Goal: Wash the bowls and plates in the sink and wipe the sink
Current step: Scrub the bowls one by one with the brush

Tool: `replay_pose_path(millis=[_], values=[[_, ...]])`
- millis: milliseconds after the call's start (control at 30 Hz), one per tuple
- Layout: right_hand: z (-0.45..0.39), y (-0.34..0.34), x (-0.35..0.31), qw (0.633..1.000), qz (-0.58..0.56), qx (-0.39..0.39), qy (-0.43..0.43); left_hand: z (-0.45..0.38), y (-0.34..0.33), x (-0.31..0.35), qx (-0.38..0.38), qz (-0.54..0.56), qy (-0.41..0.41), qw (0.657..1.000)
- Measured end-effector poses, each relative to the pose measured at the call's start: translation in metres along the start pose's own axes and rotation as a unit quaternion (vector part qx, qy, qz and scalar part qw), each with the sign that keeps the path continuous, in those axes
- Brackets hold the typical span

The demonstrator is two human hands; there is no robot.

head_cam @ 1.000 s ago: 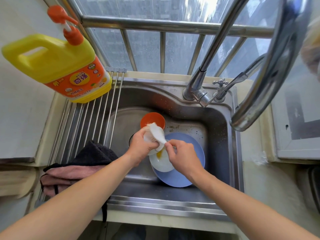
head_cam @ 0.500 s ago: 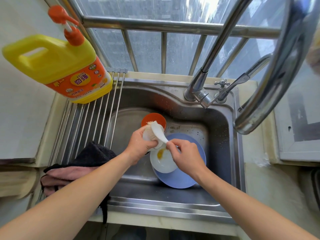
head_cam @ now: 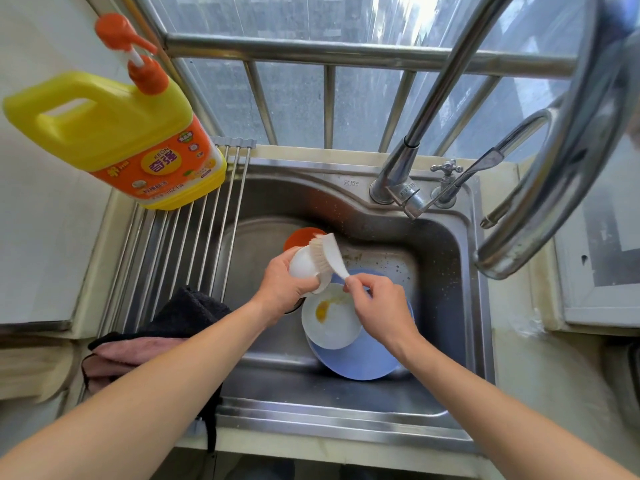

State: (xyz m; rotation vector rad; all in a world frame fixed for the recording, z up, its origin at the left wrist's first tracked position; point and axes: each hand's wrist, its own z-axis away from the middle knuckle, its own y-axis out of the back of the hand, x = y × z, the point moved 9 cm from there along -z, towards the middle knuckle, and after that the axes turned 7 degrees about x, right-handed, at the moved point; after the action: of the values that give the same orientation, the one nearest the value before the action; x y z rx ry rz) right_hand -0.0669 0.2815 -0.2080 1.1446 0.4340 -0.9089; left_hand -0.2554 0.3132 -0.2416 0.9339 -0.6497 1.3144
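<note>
2 hands work above the sink (head_cam: 450, 258): left hand (head_cam: 282, 284) grips a white bowl (head_cam: 304, 266), right hand (head_cam: 379, 306) clasps a brush (head_cam: 330, 254) against it.

A barred window (head_cam: 346, 105) stands behind the faucet (head_cam: 426, 133), daylight glaring through its glass; pale countertop (head_cam: 512, 358) lies right of the faucet, white wall (head_cam: 38, 46) far left

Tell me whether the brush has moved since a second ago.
Yes. The brush has swung away from the white plate, its head now up against the white bowl near the orange bowl.
</note>
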Motion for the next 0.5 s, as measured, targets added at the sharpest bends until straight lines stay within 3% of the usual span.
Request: replay_pose_path(millis=[67, 167, 300, 433, 500], values=[[0.003, -0.005, -0.012, 0.998, 0.040, -0.014, 0.044, 0.000, -0.002, 0.000, -0.004, 0.009, 0.006, 1.000], [-0.010, 0.007, -0.002, 0.998, 0.055, 0.027, -0.025, -0.001, 0.002, 0.003, 0.015, 0.003, 0.003, 1.000], [-0.007, -0.001, -0.014, 0.999, 0.046, -0.016, 0.017, -0.007, 0.009, 0.005, 0.021, 0.015, 0.004, 1.000], [-0.012, 0.005, 0.002, 0.997, 0.034, 0.008, -0.062, -0.007, 0.012, 0.001, 0.024, 0.004, 0.014, 1.000], [-0.009, -0.001, -0.009, 0.999, 0.019, -0.005, -0.031, -0.008, 0.011, 0.000, 0.022, 0.008, 0.014, 1.000]])
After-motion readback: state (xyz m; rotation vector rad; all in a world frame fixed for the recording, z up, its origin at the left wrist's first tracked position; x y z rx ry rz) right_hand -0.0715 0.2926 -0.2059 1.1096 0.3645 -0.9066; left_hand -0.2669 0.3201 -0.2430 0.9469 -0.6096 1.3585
